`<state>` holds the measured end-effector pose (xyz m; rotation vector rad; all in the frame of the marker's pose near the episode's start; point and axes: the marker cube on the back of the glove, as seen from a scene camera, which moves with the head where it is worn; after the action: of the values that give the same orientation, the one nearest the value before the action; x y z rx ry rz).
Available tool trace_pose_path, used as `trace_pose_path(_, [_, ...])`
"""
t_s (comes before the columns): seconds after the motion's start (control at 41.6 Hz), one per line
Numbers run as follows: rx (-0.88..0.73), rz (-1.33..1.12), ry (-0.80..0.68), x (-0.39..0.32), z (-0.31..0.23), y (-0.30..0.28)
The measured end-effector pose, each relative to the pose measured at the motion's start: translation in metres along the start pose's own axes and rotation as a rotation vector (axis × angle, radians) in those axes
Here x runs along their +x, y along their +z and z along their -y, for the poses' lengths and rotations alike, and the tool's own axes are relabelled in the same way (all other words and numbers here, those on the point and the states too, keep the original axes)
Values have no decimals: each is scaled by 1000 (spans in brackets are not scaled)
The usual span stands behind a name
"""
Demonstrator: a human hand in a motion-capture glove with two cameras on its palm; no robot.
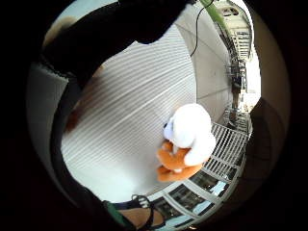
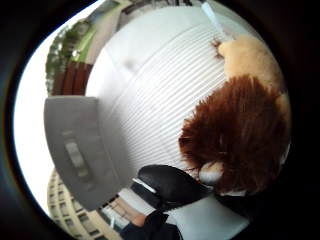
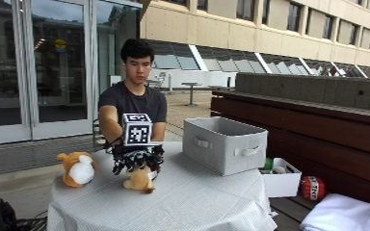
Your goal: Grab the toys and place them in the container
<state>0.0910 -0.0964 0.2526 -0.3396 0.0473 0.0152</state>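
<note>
Nearest the outside camera: table (image 3: 191,202) under a white ribbed cloth. On it, a tan lion toy (image 3: 140,179) with a brown mane, an orange-and-white plush (image 3: 77,169), and a grey fabric container (image 3: 223,143) with side handles.

Right hand (image 3: 136,159), black glove, is directly over the lion toy, fingers pointing down and curled around the top of it. Toy's lower body looks to be on the cloth; contact at its base isn't clear from this angle.

Thumb-side palm view: brown mane (image 2: 240,135) fills a big part of the frame, tan body beside it, one gloved fingertip (image 2: 170,184) right against the mane's edge. So the grip is closed around the lion toy's head. Grey container (image 2: 75,150) shows further off on the same cloth.

Little-finger-side palm view: orange-and-white plush (image 1: 187,142) lies on the cloth near the table edge, untouched, well apart from the hand.

Layout from the outside view:
- orange-and-white plush near the table edge on the person's right
- lion toy between it and the container, nearer the plush
- container upright, open top, apart from both toys; contents not visible

Person sits behind the table. Other hand not visible.

Beside the table: a white bin (image 3: 281,180) on a wooden bench (image 3: 313,134), and a red object (image 3: 311,187) next to the bin.
</note>
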Motion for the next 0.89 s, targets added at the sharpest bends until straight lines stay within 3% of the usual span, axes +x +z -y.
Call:
trace_pose_path(0.12, [-106,63,17,8,11,36])
trace_pose_path(0.385, [-196,-43,34,0,7,43])
trace_pose_path(0.721, [-114,48,108,-2,-6,29])
trace_pose_path(0.89, [120,31,69,-8,-10,31])
